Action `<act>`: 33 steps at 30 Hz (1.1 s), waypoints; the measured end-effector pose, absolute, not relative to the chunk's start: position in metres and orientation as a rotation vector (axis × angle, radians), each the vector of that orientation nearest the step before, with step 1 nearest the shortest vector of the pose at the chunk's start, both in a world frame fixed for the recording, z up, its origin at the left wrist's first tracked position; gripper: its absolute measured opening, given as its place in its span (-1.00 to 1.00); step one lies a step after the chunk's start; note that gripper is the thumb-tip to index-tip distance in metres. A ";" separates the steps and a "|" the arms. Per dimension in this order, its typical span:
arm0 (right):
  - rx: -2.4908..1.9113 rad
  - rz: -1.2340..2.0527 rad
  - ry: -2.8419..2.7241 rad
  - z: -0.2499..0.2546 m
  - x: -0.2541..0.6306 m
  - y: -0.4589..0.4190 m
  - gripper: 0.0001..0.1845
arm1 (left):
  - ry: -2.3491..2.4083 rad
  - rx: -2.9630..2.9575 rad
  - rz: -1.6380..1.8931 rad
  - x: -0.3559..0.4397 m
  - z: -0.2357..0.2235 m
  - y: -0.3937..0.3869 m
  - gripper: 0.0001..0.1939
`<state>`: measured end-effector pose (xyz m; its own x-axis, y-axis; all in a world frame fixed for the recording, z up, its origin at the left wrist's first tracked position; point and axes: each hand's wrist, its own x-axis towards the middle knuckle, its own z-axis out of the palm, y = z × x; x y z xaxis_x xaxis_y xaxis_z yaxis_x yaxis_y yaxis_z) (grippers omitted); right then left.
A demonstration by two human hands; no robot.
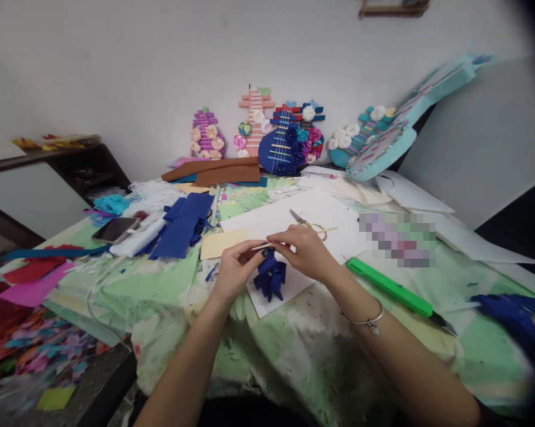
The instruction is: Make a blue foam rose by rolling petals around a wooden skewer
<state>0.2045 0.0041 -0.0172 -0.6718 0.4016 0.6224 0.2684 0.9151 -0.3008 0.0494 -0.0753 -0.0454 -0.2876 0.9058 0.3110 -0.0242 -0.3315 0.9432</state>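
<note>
In the middle of the head view, both my hands are closed in a pinch at a thin wooden stick (330, 229). My left hand (234, 270) grips its left end together with the edge of a dark blue piece (271, 260), paper or felt. My right hand (305, 246) pinches the stick just beside it, and the stick pokes out past this hand to the right. Below my fingers, several cut dark blue pieces (271, 283) bunch over a white sheet (271, 306). Scissors (306, 222) lie behind my right hand.
A green utility knife (392, 287), blade out, lies right of my right forearm, with a blue glue gun (512, 317) beyond. Blue sheets (182, 225) and a phone (115, 230) lie left. Decorated instrument models (279, 148) line the wall. A blurred patch (396, 240) hides something.
</note>
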 end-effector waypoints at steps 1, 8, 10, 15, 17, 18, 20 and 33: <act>-0.473 0.238 -2.343 -0.018 0.204 0.004 -0.79 | 1.177 1.245 1.708 0.049 -0.046 -0.075 -0.77; -0.491 0.264 -2.360 -0.016 0.204 0.001 -0.73 | 1.196 1.251 1.722 0.051 -0.042 -0.076 -0.78; -0.498 0.252 -2.370 -0.015 0.204 0.000 -0.70 | 1.228 1.252 1.731 0.051 -0.041 -0.076 -0.80; -0.470 0.223 -2.382 -0.014 0.204 0.000 -0.71 | 1.197 1.191 1.748 0.051 -0.044 -0.075 -0.75; -0.451 0.249 -2.380 -0.015 0.204 0.001 -0.71 | 1.174 1.186 1.746 0.051 -0.045 -0.075 -0.75; -0.440 0.269 -2.376 -0.016 0.204 0.002 -0.72 | 1.176 1.196 1.741 0.051 -0.045 -0.075 -0.76; -0.415 0.311 -2.367 -0.017 0.204 0.003 -0.72 | 1.198 1.230 1.732 0.051 -0.046 -0.075 -0.78; -0.462 0.161 -2.296 -0.021 0.202 0.003 -0.80 | 1.217 1.312 1.813 0.044 -0.058 -0.072 -0.66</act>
<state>0.2022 0.0027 -0.0208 -0.6349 0.3764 0.6747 0.2783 0.9261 -0.2548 0.0443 -0.0724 -0.0575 -0.3437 0.8484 0.4026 0.0514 -0.4111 0.9101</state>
